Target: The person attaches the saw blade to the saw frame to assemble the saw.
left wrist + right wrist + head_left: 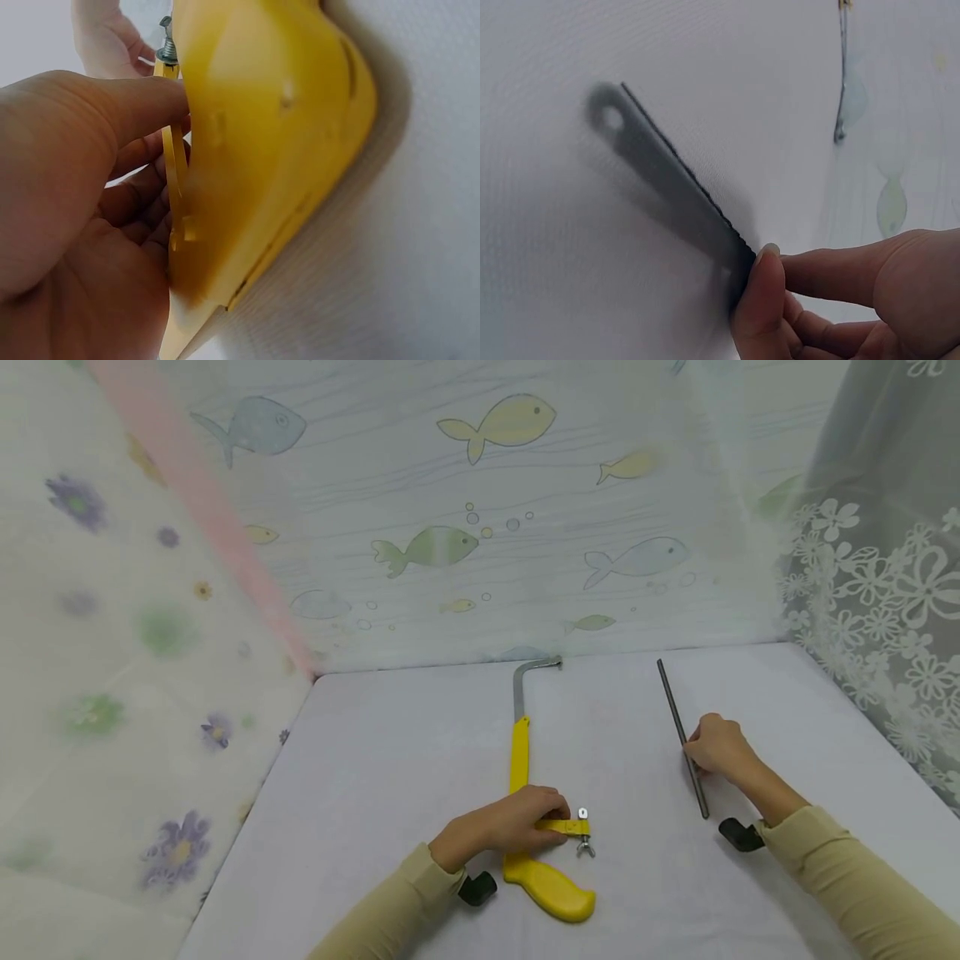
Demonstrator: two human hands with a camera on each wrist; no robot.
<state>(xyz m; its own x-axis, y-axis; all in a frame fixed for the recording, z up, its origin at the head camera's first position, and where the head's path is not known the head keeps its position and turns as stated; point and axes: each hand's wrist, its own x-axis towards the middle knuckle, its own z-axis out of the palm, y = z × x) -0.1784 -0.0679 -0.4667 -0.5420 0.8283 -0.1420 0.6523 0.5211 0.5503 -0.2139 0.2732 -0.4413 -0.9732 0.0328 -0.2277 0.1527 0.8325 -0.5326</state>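
A yellow hacksaw frame (pixel 519 756) with no blade across it lies on the white cloth, its rounded handle (pixel 555 891) toward the person. At its far end a bent grey metal arm (pixel 519 689) points right. My left hand (pixel 513 822) grips the frame's short yellow lower arm (pixel 562 827), which ends in a bolt with a wing nut (pixel 585 850). To the right, my right hand (pixel 720 747) pinches a dark hacksaw blade (pixel 671 702) between thumb and fingers. In the right wrist view the toothed edge shows, and a hole pierces the blade's (pixel 667 172) end.
White cloth (pixel 405 743) covers the table. A fish-print curtain (pixel 525 485) hangs along the back, a flower-print one (pixel 120 652) on the left, and lacy grey fabric (pixel 892 568) on the right. A black wrist camera (pixel 741 835) sits under the right sleeve, another (pixel 477 888) by the left.
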